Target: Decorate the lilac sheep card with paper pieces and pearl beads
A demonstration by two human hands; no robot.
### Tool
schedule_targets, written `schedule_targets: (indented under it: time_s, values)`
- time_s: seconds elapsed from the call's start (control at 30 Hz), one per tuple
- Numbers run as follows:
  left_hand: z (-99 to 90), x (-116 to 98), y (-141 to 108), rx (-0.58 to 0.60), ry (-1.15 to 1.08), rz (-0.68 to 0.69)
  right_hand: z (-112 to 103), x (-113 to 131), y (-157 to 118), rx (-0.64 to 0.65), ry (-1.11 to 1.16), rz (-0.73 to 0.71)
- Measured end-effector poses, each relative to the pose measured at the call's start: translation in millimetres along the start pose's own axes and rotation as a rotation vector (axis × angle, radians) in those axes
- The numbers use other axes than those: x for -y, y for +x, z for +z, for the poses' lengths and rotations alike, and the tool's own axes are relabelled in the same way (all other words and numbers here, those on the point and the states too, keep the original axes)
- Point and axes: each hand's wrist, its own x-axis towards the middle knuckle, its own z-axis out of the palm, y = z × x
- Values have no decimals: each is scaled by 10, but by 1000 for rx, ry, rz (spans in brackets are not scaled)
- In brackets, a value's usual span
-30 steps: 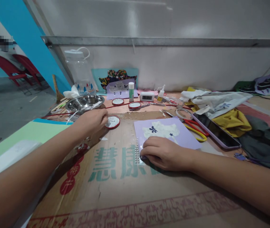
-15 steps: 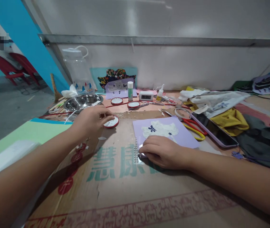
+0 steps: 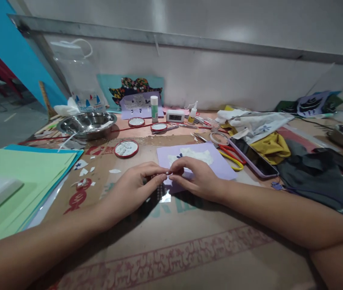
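Note:
My left hand and my right hand meet fingertip to fingertip, both in a pinch. A small shiny bead shows between them. Below my left thumb, a clear sheet of stick-on beads is partly hidden by the fingers; the left hand appears to hold its upper end. Behind the right hand lies a purple paper bearing a white cloth cutout with a dark flower, partly covered by that hand. A red-rimmed lid with white paste lies beyond my left hand.
Green sheets are stacked at left, near paper scraps. Behind stand a steel bowl, a water bottle, a glue stick and a small clock. Scissors, a phone and cloths lie at right.
My left hand has come away from the paste lid, moving right and nearer to meet my right hand. The right fingers have lifted into a pinch. The view has shifted right.

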Motion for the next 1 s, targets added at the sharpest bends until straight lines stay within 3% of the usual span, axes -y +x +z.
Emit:
schedule_targets:
  time_s: [0.13,0.4,0.73,1.0]
  values:
    - [39,10,12,13,-52,-2,11,-20,16,-8,-52,-57]
    - [74,37,10,42,-37,36,-3,-10,21,46,-142,-13]
    - [43,27,34,18,-31,-9,-10,-7,3,42,-45,-46]
    - [50,9,19,-53,-7,46,2,-18,-27,60,12,-59]
